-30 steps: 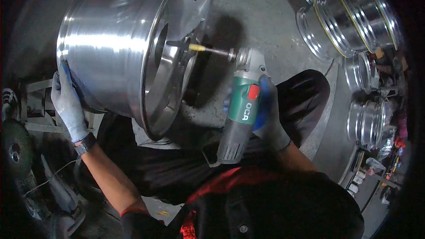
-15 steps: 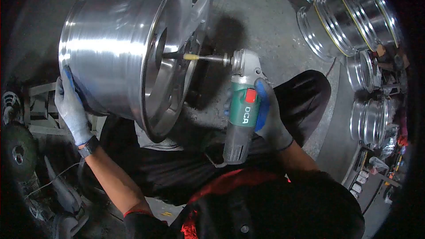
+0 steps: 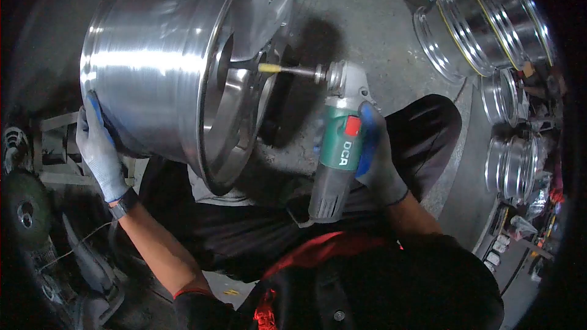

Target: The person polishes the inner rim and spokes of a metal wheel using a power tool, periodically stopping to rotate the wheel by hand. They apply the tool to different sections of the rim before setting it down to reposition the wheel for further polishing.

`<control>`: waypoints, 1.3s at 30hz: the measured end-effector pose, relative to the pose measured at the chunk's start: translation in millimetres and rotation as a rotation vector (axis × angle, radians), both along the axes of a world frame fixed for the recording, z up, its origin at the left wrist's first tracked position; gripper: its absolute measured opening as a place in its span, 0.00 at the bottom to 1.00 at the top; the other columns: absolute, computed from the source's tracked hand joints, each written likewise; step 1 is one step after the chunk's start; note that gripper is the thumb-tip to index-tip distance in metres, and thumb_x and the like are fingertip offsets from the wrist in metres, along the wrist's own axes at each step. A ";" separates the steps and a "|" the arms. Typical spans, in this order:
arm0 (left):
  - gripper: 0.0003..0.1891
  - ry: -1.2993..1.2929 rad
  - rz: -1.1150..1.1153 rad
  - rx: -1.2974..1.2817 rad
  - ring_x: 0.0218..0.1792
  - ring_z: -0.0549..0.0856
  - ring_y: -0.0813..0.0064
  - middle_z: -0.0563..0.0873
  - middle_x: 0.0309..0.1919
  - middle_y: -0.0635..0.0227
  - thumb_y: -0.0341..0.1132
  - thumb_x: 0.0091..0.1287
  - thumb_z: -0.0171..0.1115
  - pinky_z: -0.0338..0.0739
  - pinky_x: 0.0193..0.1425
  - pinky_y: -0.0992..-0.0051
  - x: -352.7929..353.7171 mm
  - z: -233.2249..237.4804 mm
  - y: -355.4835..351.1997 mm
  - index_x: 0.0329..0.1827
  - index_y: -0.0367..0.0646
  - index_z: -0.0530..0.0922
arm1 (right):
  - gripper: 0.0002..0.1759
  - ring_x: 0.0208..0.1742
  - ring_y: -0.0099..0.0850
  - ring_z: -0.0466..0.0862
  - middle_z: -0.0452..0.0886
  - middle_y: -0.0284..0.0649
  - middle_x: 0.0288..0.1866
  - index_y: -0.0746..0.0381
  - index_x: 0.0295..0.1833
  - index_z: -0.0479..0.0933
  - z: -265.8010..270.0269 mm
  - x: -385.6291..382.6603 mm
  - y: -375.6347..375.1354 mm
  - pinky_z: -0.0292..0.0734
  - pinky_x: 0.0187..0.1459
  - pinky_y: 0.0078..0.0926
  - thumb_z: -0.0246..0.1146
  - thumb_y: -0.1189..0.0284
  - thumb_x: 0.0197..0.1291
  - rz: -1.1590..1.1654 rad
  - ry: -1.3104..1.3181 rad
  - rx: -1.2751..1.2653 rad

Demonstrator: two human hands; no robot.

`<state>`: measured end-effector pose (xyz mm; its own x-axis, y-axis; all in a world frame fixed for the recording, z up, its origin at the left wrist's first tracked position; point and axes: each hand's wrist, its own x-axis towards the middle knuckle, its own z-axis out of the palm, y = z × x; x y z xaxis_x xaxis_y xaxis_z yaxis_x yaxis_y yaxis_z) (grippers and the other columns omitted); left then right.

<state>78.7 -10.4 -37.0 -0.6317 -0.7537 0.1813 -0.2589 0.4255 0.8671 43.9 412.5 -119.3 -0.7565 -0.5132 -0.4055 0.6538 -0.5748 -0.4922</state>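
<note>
A large shiny metal wheel rim (image 3: 147, 76) lies on its side at upper left, its spoked face to the right. My left hand (image 3: 98, 150), in a grey glove with a blue palm, grips the rim's near left edge. In my gloved right hand (image 3: 378, 159) is a green and grey angle grinder (image 3: 340, 140) with a red switch, held by its body. From its head a thin shaft with a yellow band (image 3: 269, 68) points left into the rim's spoke openings. The shaft's dark tip is hard to make out against the spokes.
Several polished wheel rims (image 3: 471, 30) stand at upper right, with another stack (image 3: 512, 168) below them. A metal frame (image 3: 58, 146) is beside the rim at left, near a round disc (image 3: 25, 214). My bent knee (image 3: 431, 125) is right of the grinder.
The grinder and my right hand have shifted slightly right, with the shaft a little higher and drawn slightly out of the rim. My left hand stays on the rim's edge.
</note>
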 end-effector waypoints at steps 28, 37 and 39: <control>0.31 0.012 -0.128 0.044 0.61 0.79 0.76 0.83 0.63 0.61 0.50 0.80 0.56 0.70 0.68 0.74 10.7 -1.9 -11.1 0.72 0.29 0.73 | 0.41 0.50 0.42 0.88 0.84 0.48 0.53 0.63 0.69 0.70 -6.9 4.9 2.0 0.84 0.54 0.46 0.53 0.38 0.70 0.073 0.033 0.067; 0.30 -0.091 -0.138 -0.009 0.64 0.78 0.75 0.81 0.66 0.62 0.49 0.81 0.55 0.68 0.71 0.74 16.5 -0.4 -21.2 0.73 0.30 0.72 | 0.31 0.43 0.38 0.89 0.85 0.47 0.49 0.64 0.68 0.71 -1.8 15.4 -2.7 0.88 0.46 0.41 0.56 0.49 0.74 0.025 -0.020 0.077; 0.30 -0.096 -0.147 0.000 0.64 0.78 0.75 0.81 0.66 0.62 0.49 0.81 0.55 0.68 0.71 0.74 18.8 -2.3 -25.4 0.73 0.30 0.72 | 0.30 0.44 0.39 0.89 0.85 0.47 0.49 0.64 0.68 0.70 -5.8 18.1 -0.8 0.88 0.47 0.41 0.54 0.51 0.76 0.022 -0.048 0.044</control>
<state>97.5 -35.8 -39.3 -0.7495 -0.6521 0.1144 -0.2757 0.4645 0.8416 62.1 411.7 -125.1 -0.7242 -0.5108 -0.4633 0.6896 -0.5384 -0.4843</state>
